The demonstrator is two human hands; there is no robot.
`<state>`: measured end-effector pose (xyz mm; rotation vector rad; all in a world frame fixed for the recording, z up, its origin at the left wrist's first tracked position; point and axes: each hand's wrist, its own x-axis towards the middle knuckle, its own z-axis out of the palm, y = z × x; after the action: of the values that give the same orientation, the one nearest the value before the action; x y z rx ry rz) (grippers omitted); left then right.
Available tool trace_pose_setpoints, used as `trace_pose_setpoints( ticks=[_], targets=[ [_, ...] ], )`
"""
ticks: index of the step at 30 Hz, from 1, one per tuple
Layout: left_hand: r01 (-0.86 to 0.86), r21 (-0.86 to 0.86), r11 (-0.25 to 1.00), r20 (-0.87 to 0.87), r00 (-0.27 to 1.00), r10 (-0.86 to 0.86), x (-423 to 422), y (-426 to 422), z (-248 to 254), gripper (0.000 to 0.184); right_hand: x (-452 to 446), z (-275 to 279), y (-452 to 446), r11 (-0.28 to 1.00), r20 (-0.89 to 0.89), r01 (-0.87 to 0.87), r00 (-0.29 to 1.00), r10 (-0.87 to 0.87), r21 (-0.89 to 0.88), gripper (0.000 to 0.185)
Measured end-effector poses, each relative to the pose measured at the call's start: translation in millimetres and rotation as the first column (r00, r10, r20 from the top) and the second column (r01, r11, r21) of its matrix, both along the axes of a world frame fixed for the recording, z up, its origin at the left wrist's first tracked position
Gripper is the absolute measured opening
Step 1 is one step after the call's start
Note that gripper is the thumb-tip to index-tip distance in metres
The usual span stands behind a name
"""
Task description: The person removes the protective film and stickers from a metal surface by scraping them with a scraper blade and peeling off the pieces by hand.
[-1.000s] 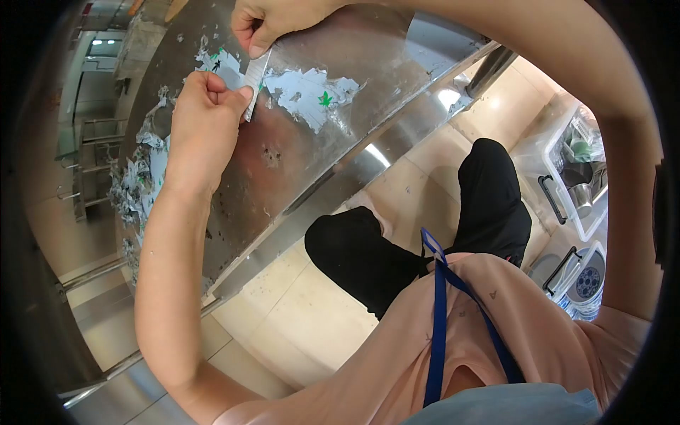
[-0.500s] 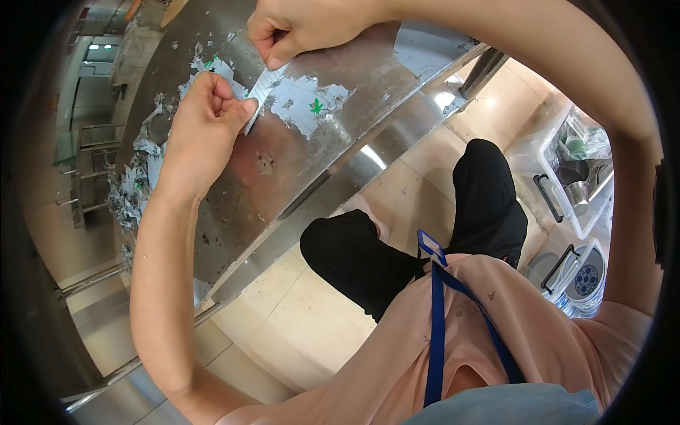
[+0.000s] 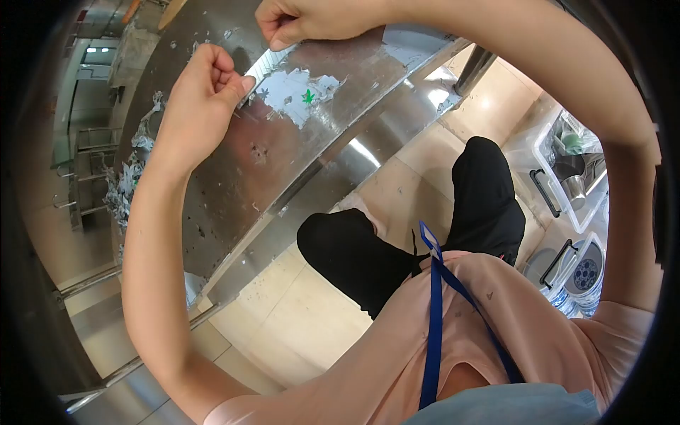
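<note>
Between my two hands is a thin, pale strip with lines across it (image 3: 265, 67), its edge against the metal tabletop (image 3: 234, 191). My left hand (image 3: 200, 103) pinches its near-left end between thumb and fingers. The other end is pinched by my right hand (image 3: 322, 20), at the top of the view. Just right of the strip, a torn light-blue sheet with a green leaf print (image 3: 294, 99) sticks to the metal. Scraped-up shreds (image 3: 126, 185) are heaped along the table's left edge, partly behind my left forearm.
Another light-blue patch (image 3: 418, 44) lies near the table's right edge. To the right on the tiled floor stand clear plastic bins (image 3: 545, 159) holding a metal cup (image 3: 575, 190) and patterned bowls (image 3: 586, 275). My black-trousered knees (image 3: 338, 237) are beside the table edge. A blue lanyard (image 3: 433, 326) hangs in front.
Both hands have slid the strip away from me, toward the upper left of the table. The pale scraps that showed beside my left hand are mostly out of sight. The view has shifted slightly.
</note>
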<state>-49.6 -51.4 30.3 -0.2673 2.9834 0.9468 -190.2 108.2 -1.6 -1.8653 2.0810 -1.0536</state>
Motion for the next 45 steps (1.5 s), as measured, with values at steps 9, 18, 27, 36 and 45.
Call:
trace_pose_setpoints(
  ticks=[9,18,27,36,45],
  targets=[
    [0.102,0.059,0.993,0.102,0.989,-0.108,-5.2,11.4,4.9,0.02,19.2,-3.2,28.3,0.998,0.001,0.064,0.998,-0.064,0.014,0.009],
    [0.193,0.011,0.981,0.043,0.98,-0.193,8.4,20.0,2.0,0.02,29.0,-12.0,38.1,0.994,-0.067,-0.003,0.998,-0.005,-0.108,0.005],
    [0.201,0.031,0.979,0.11,0.973,-0.203,21.1,29.9,13.5,0.017,37.4,-4.4,43.2,0.991,0.002,-0.043,0.999,0.044,-0.128,0.005],
    [0.31,0.246,0.918,-0.267,0.932,-0.244,2.6,7.8,28.7,0.041,25.2,32.8,24.9,0.963,-0.151,0.022,0.986,-0.065,-0.269,0.01],
    [0.199,-0.049,0.979,-0.357,0.912,-0.204,-2.8,6.2,38.7,0.032,28.6,38.7,8.5,0.925,-0.248,-0.048,0.967,-0.051,-0.376,0.011]
  ],
)
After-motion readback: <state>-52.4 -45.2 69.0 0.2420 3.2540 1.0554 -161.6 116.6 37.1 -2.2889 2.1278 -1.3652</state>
